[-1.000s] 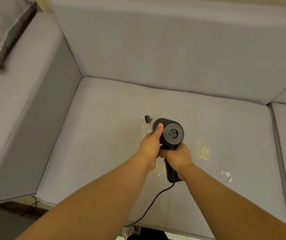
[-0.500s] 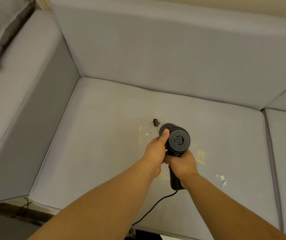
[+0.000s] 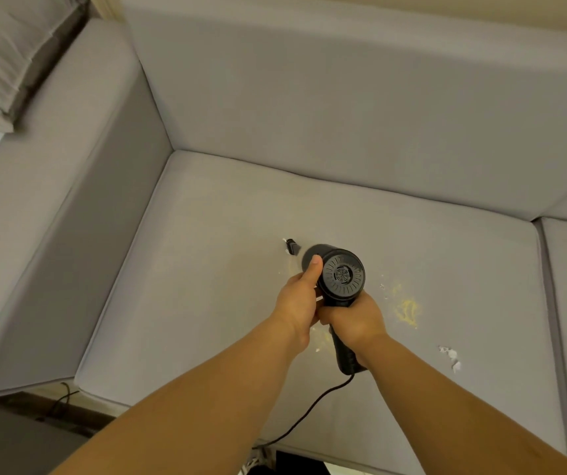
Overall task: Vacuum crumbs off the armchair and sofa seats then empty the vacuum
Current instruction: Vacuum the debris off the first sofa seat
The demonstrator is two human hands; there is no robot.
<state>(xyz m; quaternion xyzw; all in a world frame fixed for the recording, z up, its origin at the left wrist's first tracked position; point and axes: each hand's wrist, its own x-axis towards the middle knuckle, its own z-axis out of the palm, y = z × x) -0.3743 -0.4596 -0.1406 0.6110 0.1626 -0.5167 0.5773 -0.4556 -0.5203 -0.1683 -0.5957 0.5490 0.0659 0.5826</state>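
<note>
A: Holding the vacuum [image 3: 342, 277] with both hands, the person leans over the sofa seat [image 3: 213, 303]. What is nearest to the camera?

B: The two bare forearms come up from the bottom edge. A black cord [image 3: 304, 414] hangs from the bottom of the vacuum handle and runs down over the front edge of the seat.

A: And the hands?

B: The right hand [image 3: 356, 318] is curled around the handle, just below the round body of the vacuum. The left hand [image 3: 297, 296] grips the left side of the body, and its thumb lies up along the round back cover.

A: Where does the vacuum point?

B: Away from the camera and down to the seat. Its nozzle [image 3: 292, 247] shows just beyond the body, a little to the left, and its tip is at the cushion beside a small white bit.

A: Are crumbs visible?

B: Yes. Yellow crumbs [image 3: 407, 308] lie on the seat right of the vacuum. White crumbs [image 3: 450, 356] lie farther right and nearer to the front edge. A few pale bits are under the left wrist.

A: And behind the vacuum?

B: The grey backrest [image 3: 344, 114] rises behind it. The armrest [image 3: 69, 173] is to the left, and a grey pillow [image 3: 4, 53] lies beyond it at the far left corner.
</note>
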